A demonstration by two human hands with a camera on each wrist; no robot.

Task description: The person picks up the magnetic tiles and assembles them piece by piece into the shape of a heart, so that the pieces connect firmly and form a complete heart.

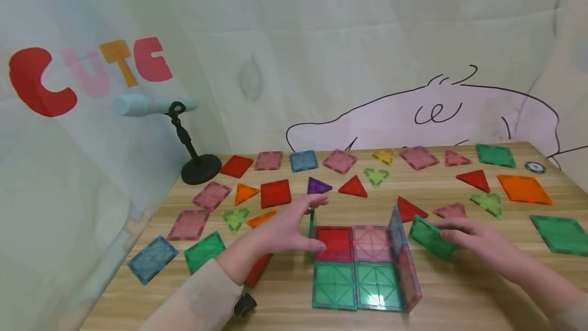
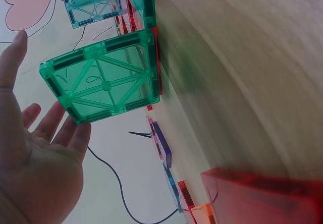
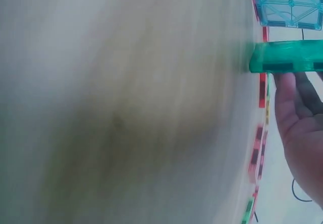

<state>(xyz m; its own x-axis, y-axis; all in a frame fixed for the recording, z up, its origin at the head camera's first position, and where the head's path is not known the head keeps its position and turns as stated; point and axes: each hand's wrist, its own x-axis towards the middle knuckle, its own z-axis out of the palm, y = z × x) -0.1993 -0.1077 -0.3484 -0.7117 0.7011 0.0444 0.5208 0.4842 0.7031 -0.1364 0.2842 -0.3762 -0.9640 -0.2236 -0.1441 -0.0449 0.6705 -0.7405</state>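
Four magnetic tiles lie flat as a two-by-two base: a red square [image 1: 337,252], a pink square [image 1: 373,243] and two green squares [image 1: 334,286]. On the base's right side stand a blue tile [image 1: 396,234] and a pink tile [image 1: 410,279]. An upright green tile [image 2: 106,85] is at the left edge, beside the red square. My left hand [image 1: 286,226] is spread around it, fingers relaxed and fingertips right at its edge, thumb over the red square. To the right of the blue wall, my right hand [image 1: 470,239] pinches another green tile [image 1: 429,237], held tilted.
Loose square and triangular tiles spread across the wooden table, among them a purple triangle [image 1: 318,186] and an orange square [image 1: 523,189]. A red tile [image 1: 258,270] lies by my left forearm. A black stand [image 1: 200,168] holding a pale blue cylinder [image 1: 151,105] is at the back left.
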